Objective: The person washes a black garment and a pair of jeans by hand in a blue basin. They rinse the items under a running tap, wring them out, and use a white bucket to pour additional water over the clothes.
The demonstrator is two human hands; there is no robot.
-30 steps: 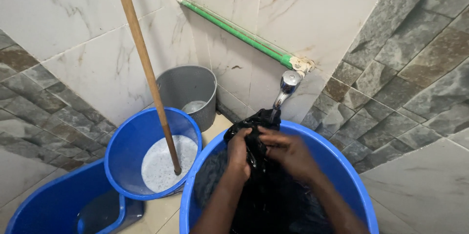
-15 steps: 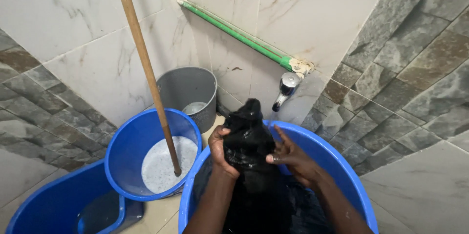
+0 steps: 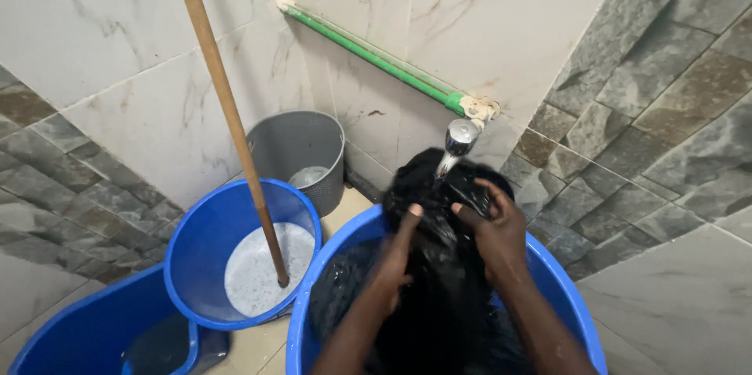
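Head view, the only one here. Both hands are up at the far rim of the large blue basin (image 3: 576, 312), working a wet black garment (image 3: 439, 265) under the chrome tap (image 3: 458, 140). The left hand (image 3: 395, 254) is closed on the cloth's left side, thumb pointing up toward the spout; the right hand (image 3: 489, 230) is clenched over the top of the bundle from the right, fingers wrapped across it. The garment hangs from their grip down into the dark water that fills the basin, and its upper fold sits just below the tap mouth, nearly touching it.

Against the picture half a second ago, the cloth has been lifted higher and pushed closer to the wall, so the tap now stands right over the bunched top instead of beside it; the hands have also come nearer together (a second ago they were lower still, kneading inside the basin). That reads as a shift from rubbing in the tub to holding the fabric under the spout. Whether water is running from it, I cannot tell.

To the left of the basin, touching its rim, stands a blue bucket (image 3: 188, 250) with pale soapy water in it, and a wooden stick (image 3: 227, 109) leans out of it toward the upper edge. Behind that, in the wall corner, is a grey perforated bin (image 3: 301, 144). A second blue tub (image 3: 70, 336) fills the lower left corner. A green pipe (image 3: 368, 58) runs down the marble-look wall to the tap.
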